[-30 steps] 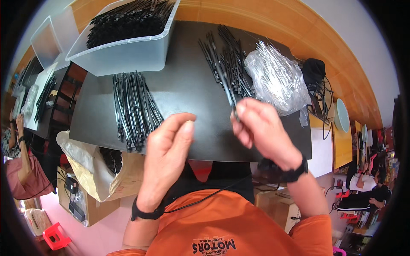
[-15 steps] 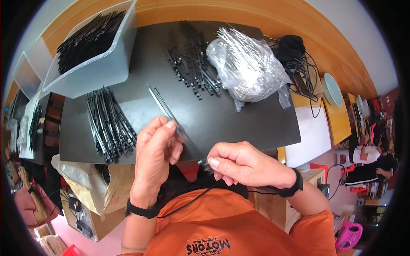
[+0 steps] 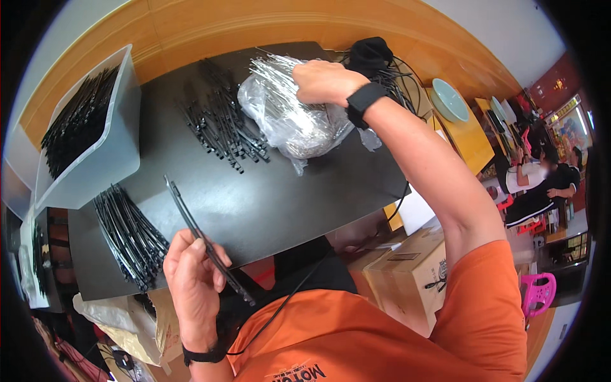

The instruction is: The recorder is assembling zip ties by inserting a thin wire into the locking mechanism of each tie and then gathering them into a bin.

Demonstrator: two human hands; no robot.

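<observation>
At far left, a translucent rectangular plastic bin [image 3: 121,153] holds a dense mass of slender black strips [image 3: 83,121]. Beside it, a fanned bundle of long black strips [image 3: 130,235] lies along the near edge of the dark, smooth desk [image 3: 286,210]. My left hand [image 3: 193,274] pinches a long, slender black piece [image 3: 180,205] between thumb and fingers; its ends project beyond them, one up and left, one down and right. Next lies a loose pile of black strips [image 3: 223,130], then thin silvery wires [image 3: 270,73] in a crumpled clear plastic bag [image 3: 309,140]. My right hand [image 3: 326,83] is at the wires, its fingers curled; whether they grip any, I cannot tell.
</observation>
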